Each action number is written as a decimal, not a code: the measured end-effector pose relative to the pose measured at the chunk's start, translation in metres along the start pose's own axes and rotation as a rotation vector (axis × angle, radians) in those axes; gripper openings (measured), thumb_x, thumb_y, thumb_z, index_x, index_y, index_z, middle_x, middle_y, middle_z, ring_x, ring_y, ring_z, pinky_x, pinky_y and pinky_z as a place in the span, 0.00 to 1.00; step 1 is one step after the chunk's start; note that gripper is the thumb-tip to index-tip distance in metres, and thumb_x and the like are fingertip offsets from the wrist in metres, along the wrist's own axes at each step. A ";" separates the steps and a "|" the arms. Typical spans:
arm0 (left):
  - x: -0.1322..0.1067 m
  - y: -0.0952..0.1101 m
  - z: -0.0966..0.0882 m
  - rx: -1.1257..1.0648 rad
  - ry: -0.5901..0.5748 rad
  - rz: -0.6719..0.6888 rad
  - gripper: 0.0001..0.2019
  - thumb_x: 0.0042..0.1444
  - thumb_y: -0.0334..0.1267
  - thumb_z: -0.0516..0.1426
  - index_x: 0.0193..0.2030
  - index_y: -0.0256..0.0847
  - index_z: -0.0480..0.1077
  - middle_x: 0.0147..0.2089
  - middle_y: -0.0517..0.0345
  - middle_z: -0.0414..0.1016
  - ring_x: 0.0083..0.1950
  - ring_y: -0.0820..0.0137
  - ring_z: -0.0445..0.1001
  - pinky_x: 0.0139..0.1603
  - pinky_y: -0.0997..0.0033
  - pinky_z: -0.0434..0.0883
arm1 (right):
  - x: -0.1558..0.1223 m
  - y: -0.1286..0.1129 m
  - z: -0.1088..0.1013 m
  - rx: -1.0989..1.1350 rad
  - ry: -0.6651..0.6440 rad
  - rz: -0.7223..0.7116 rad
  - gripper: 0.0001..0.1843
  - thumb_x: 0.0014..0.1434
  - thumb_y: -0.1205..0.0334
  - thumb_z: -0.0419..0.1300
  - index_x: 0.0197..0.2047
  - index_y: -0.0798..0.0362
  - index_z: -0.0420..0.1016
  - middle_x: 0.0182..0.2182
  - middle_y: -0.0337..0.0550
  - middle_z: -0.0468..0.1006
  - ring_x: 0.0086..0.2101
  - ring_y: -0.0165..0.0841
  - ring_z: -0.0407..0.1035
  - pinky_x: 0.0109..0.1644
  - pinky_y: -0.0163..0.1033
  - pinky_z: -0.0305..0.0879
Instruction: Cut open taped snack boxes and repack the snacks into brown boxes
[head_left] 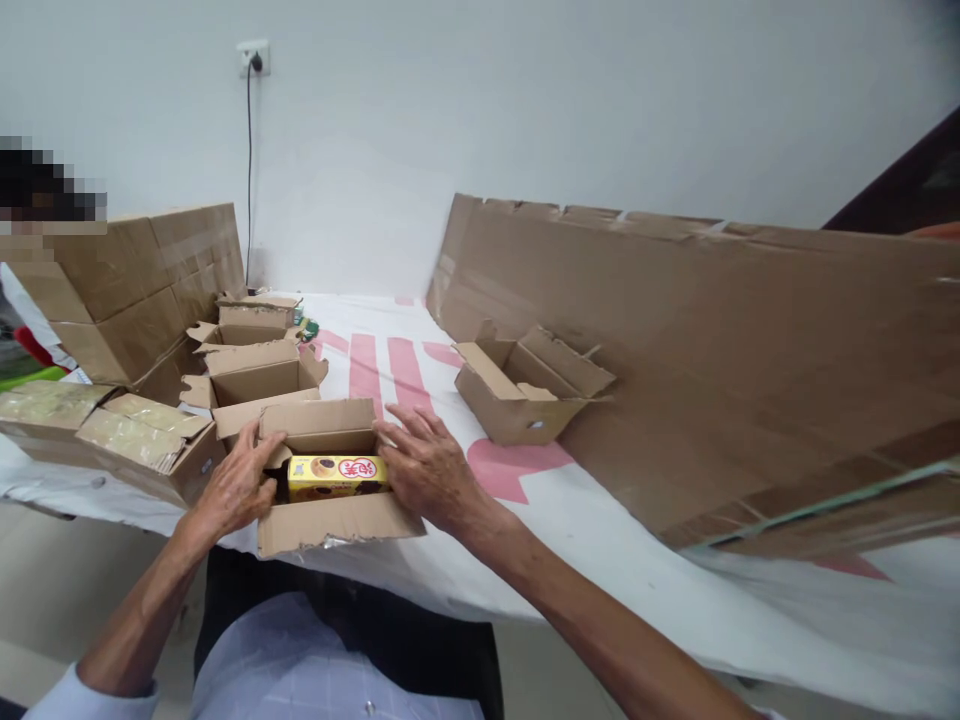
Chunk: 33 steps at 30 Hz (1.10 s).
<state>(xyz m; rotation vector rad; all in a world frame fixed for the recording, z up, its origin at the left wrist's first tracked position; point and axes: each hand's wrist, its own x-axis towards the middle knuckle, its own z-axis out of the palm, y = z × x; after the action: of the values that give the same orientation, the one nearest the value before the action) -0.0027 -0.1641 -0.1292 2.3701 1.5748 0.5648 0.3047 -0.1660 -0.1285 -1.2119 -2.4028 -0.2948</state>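
Observation:
Right in front of me, an opened cardboard box [341, 525] stands at the table's near edge, its long flaps folded outward. Inside it lies a yellow packet box [337, 476] with red lettering and pictures of round food. My left hand [238, 480] grips the left end of the cardboard box, fingers and thumb bent around its end flap. At the opposite end, my right hand [427, 465] holds the right side, with its fingers over the far corner. Both palms are hidden, and the hands partly cover the ends of the packet.
Opened cartons [262, 375] line up beyond my left hand. Two taped cartons [146, 435] sit at left, before a stack of closed cartons [172, 265]. Another opened carton [517, 395] stands right, against a large cardboard sheet [675, 340]. A person's head is partly visible far left.

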 end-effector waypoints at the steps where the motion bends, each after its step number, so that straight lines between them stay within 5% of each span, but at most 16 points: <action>1: 0.000 0.000 0.000 0.007 0.012 0.011 0.34 0.54 0.27 0.55 0.70 0.44 0.67 0.80 0.42 0.50 0.77 0.46 0.60 0.75 0.44 0.64 | 0.001 0.001 -0.003 -0.027 0.004 0.039 0.19 0.63 0.75 0.56 0.46 0.53 0.86 0.60 0.55 0.79 0.68 0.55 0.60 0.73 0.67 0.49; 6: 0.000 0.000 0.004 0.011 0.036 0.042 0.31 0.54 0.26 0.54 0.66 0.41 0.71 0.81 0.45 0.49 0.78 0.46 0.59 0.77 0.45 0.63 | 0.011 0.006 -0.010 -0.063 -0.179 0.020 0.16 0.63 0.74 0.56 0.42 0.54 0.86 0.43 0.56 0.84 0.55 0.52 0.71 0.72 0.63 0.53; 10: 0.000 0.004 0.003 0.065 0.064 0.043 0.32 0.53 0.26 0.55 0.67 0.37 0.70 0.82 0.41 0.45 0.80 0.44 0.53 0.78 0.43 0.60 | 0.020 0.009 -0.013 -0.002 -0.276 -0.033 0.10 0.61 0.68 0.62 0.44 0.54 0.83 0.45 0.55 0.82 0.48 0.48 0.72 0.61 0.55 0.66; 18: 0.002 0.005 -0.005 0.042 -0.019 0.174 0.28 0.56 0.28 0.56 0.66 0.37 0.70 0.81 0.41 0.51 0.81 0.48 0.50 0.80 0.42 0.55 | 0.034 0.004 -0.004 0.270 -0.454 0.088 0.10 0.48 0.57 0.74 0.35 0.47 0.83 0.34 0.46 0.84 0.42 0.45 0.77 0.51 0.45 0.69; 21: 0.003 -0.005 -0.006 -0.030 -0.096 0.157 0.35 0.57 0.31 0.56 0.74 0.38 0.62 0.82 0.42 0.51 0.82 0.50 0.50 0.80 0.44 0.54 | 0.037 0.006 -0.004 0.335 -0.463 0.127 0.07 0.52 0.57 0.72 0.34 0.47 0.83 0.32 0.44 0.84 0.41 0.43 0.78 0.51 0.44 0.69; 25: 0.004 -0.017 -0.011 -0.115 -0.108 0.094 0.45 0.56 0.35 0.61 0.80 0.42 0.50 0.82 0.43 0.50 0.81 0.48 0.53 0.80 0.45 0.55 | 0.038 0.019 -0.019 0.635 -0.417 0.191 0.15 0.59 0.51 0.66 0.45 0.50 0.84 0.41 0.45 0.85 0.40 0.40 0.77 0.44 0.41 0.71; 33: 0.010 0.000 -0.021 -0.306 -0.043 0.093 0.53 0.49 0.42 0.71 0.79 0.41 0.52 0.77 0.38 0.60 0.77 0.45 0.60 0.77 0.42 0.60 | 0.040 0.029 -0.031 1.155 -0.315 0.269 0.25 0.59 0.48 0.68 0.54 0.53 0.81 0.48 0.46 0.85 0.45 0.41 0.79 0.47 0.44 0.76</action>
<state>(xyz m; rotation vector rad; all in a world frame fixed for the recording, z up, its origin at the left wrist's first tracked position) -0.0085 -0.1557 -0.1084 2.2155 1.2619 0.7129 0.3160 -0.1314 -0.0820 -0.9722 -1.9734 1.2604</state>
